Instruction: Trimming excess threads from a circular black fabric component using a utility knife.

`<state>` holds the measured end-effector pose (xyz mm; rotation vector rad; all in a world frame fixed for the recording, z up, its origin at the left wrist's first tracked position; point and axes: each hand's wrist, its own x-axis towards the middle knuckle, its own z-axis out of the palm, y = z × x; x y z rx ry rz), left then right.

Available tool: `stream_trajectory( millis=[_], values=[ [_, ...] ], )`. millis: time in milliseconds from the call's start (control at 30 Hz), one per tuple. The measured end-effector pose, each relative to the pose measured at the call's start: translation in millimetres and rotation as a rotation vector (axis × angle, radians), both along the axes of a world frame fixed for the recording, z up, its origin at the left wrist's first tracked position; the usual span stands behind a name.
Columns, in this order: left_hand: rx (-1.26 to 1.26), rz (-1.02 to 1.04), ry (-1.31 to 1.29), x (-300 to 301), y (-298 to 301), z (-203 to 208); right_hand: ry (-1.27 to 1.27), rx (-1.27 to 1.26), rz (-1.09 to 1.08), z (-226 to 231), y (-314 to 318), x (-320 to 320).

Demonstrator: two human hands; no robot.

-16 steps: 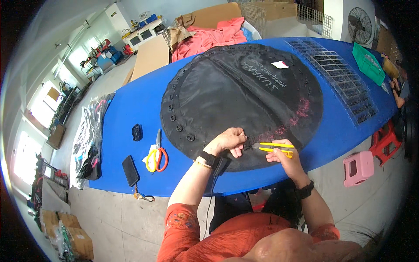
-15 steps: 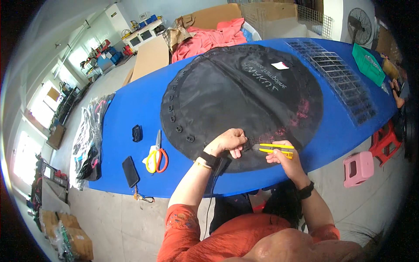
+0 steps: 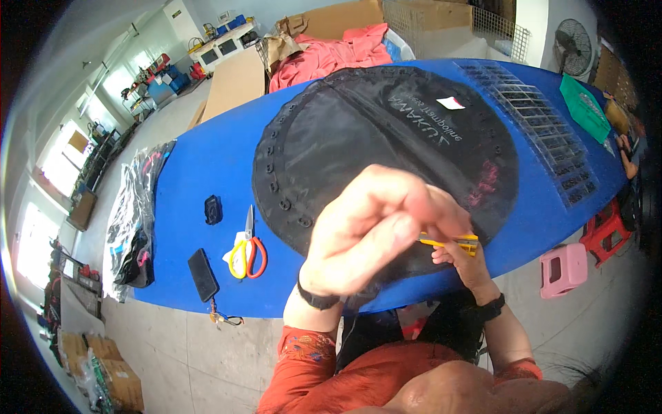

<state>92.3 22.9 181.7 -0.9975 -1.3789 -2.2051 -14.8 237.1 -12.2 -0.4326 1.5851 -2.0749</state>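
Observation:
Raised close to the camera, my left hand (image 3: 372,231) has its thumb and fingers curled together in a pinch. Whatever is between them, if anything, I cannot make out. Behind it, my right hand (image 3: 469,261) grips a yellow utility knife (image 3: 467,241) over the near right part of the black round fabric cover (image 3: 324,145). My left hand hides the knife's tip and the near middle of the cover. Loops or eyelets run along the cover's rim, and a seam crosses its middle. Pink marks (image 3: 485,183) show on its right side.
On the blue table (image 3: 186,165) lie scissors (image 3: 247,248), a phone (image 3: 203,274), a small black item (image 3: 213,210) and plastic-bagged goods (image 3: 134,228). Clear compartment strips (image 3: 531,117) and a green bin (image 3: 585,107) are at right. Pink (image 3: 563,270) and red stools (image 3: 603,234) stand beside the table; another person's hand (image 3: 626,146) shows at far right.
My left hand has lifted off the cover and come up toward the camera. My right hand, still gripping the utility knife, has shifted slightly right.

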Motion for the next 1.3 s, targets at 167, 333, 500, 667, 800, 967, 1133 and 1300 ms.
stream_trajectory(
  millis=[167,333,500,667,800,967,1133,1300],
  values=[
    [0.317,-0.032,0.199,19.0,25.6,19.1,-0.070,-0.040,-0.043,-7.7,8.7,-3.5],
    [0.339,-0.056,0.115,42.8,33.7,9.8,-0.082,0.020,-0.030,5.7,-1.0,3.2],
    [0.298,-0.095,0.099,30.6,13.2,11.5,-0.079,0.081,-0.045,7.0,-1.3,1.4],
    [0.254,-0.154,0.080,32.3,1.1,9.2,-0.009,0.125,-0.057,0.0,3.8,-3.1],
    [0.227,-0.195,0.069,35.1,-7.9,9.7,-0.018,0.089,-0.048,-1.2,1.3,0.7],
    [0.223,-0.248,0.044,38.3,19.2,-8.9,-0.017,0.105,-0.025,3.4,1.5,2.1],
    [0.202,-0.335,0.021,17.3,12.5,-5.8,0.028,0.174,-0.072,9.7,8.4,-2.0],
    [0.193,-0.392,0.021,26.0,4.8,-12.5,0.046,0.177,-0.073,7.5,-1.6,1.3]
  ],
)
